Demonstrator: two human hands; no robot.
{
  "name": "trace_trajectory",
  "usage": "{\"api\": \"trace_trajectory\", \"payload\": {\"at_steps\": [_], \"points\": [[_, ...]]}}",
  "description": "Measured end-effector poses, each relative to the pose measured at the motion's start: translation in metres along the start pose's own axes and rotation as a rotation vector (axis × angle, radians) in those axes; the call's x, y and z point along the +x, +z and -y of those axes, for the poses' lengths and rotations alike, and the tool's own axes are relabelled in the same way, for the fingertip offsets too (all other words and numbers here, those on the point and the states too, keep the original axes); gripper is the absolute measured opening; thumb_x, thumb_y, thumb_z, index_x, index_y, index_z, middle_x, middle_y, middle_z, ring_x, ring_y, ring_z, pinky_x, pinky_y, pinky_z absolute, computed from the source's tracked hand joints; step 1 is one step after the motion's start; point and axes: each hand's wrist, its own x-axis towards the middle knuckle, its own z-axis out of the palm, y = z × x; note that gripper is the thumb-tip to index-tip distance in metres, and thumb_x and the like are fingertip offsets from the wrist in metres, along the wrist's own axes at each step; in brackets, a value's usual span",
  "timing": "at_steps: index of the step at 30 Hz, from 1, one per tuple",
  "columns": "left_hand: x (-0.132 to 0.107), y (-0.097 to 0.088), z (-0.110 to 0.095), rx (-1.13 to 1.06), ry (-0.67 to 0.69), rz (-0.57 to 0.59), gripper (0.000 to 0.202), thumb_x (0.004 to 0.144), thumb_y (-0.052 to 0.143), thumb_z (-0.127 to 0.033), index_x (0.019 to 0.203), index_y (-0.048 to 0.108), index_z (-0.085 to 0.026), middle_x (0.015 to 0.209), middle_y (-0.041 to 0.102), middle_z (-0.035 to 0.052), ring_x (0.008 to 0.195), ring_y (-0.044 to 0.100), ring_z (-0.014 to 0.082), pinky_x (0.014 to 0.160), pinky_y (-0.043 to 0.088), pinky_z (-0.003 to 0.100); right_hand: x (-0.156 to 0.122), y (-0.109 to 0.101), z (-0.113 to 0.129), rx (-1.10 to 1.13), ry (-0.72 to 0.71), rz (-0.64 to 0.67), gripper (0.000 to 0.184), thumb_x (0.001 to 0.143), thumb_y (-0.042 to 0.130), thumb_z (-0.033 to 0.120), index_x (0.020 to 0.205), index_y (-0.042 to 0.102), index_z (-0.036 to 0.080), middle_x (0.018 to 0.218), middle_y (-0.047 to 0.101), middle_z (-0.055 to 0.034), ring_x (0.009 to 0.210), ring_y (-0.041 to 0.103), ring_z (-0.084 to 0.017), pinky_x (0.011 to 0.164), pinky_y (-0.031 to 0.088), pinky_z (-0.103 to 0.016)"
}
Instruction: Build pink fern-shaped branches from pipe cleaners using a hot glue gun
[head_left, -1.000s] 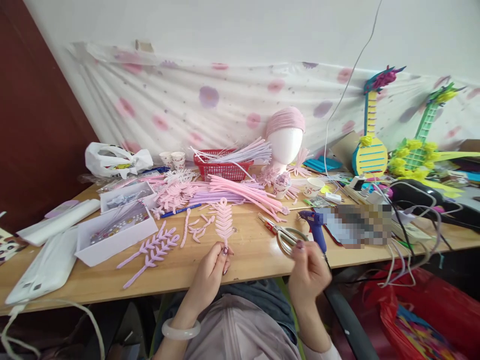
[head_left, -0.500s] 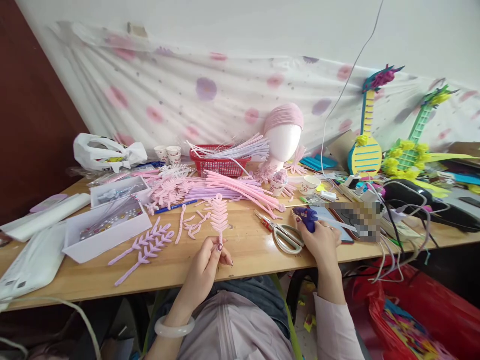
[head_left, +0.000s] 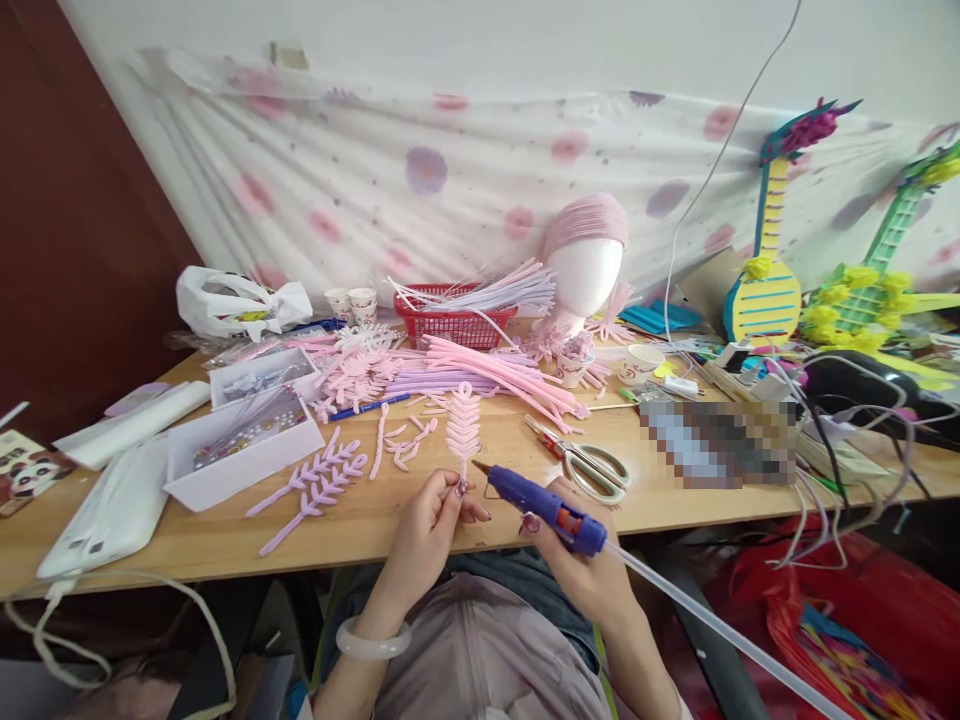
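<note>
My left hand (head_left: 429, 530) pinches the stem of a pink pipe-cleaner leaf (head_left: 463, 428) that lies flat on the wooden table (head_left: 360, 520). My right hand (head_left: 581, 570) grips a blue hot glue gun (head_left: 544, 506). The gun's nozzle points left, close to the stem end by my left fingers. A long clear glue stick (head_left: 720, 640) juts out from the back of the gun toward the lower right. Two lilac pipe-cleaner fronds (head_left: 311, 487) lie to the left of my left hand.
Scissors (head_left: 589, 462) lie just beyond the glue gun. White boxes of beads (head_left: 244, 440), a heap of pink pipe cleaners (head_left: 480, 375), a red basket (head_left: 454, 325), a foam head (head_left: 585, 270), paper cups and tangled cables (head_left: 847, 420) crowd the table.
My right hand has picked the glue gun up from the table at the right and brought it in front of me, nozzle toward the leaf stem. My left hand stays on the stem.
</note>
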Motion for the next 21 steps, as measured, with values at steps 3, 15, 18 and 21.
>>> {"api": "trace_trajectory", "payload": {"at_steps": [3, 15, 18, 21], "points": [[0.0, -0.0003, 0.0, -0.02, 0.002, 0.01, 0.022, 0.092, 0.043, -0.04, 0.09, 0.051, -0.02, 0.078, 0.072, 0.0054, 0.072, 0.064, 0.018, 0.072, 0.047, 0.03, 0.0016, 0.01, -0.0015, -0.044, -0.01, 0.015, 0.031, 0.088, 0.054, 0.039, 0.065, 0.046, 0.02, 0.063, 0.043, 0.0022, 0.057, 0.045, -0.014, 0.054, 0.035, -0.027], [-0.0001, 0.0015, -0.0014, -0.046, -0.003, 0.023, 0.018, 0.093, 0.043, -0.037, 0.09, 0.049, -0.02, 0.076, 0.071, 0.0039, 0.07, 0.062, 0.0167, 0.071, 0.047, 0.028, 0.001, 0.0134, -0.0049, -0.064, -0.012, 0.032, 0.032, 0.088, 0.054, 0.037, 0.064, 0.04, 0.021, 0.062, 0.041, 0.0028, 0.057, 0.044, -0.014, 0.054, 0.032, -0.028], [0.0001, 0.001, -0.0014, -0.05, -0.009, 0.027, 0.019, 0.092, 0.043, -0.038, 0.09, 0.05, -0.02, 0.075, 0.071, 0.0039, 0.069, 0.063, 0.017, 0.071, 0.047, 0.028, 0.0003, 0.0139, -0.0046, -0.072, -0.013, 0.032, 0.032, 0.087, 0.055, 0.037, 0.063, 0.041, 0.021, 0.062, 0.041, 0.0029, 0.057, 0.044, -0.014, 0.054, 0.032, -0.028], [-0.0006, 0.0007, -0.0023, -0.056, -0.017, 0.031, 0.019, 0.092, 0.043, -0.038, 0.09, 0.05, -0.02, 0.075, 0.071, 0.0036, 0.07, 0.063, 0.0173, 0.071, 0.047, 0.029, 0.001, 0.0135, -0.0031, -0.078, -0.009, 0.035, 0.033, 0.087, 0.055, 0.037, 0.063, 0.04, 0.021, 0.061, 0.041, 0.0031, 0.056, 0.044, -0.014, 0.054, 0.032, -0.028]]}}
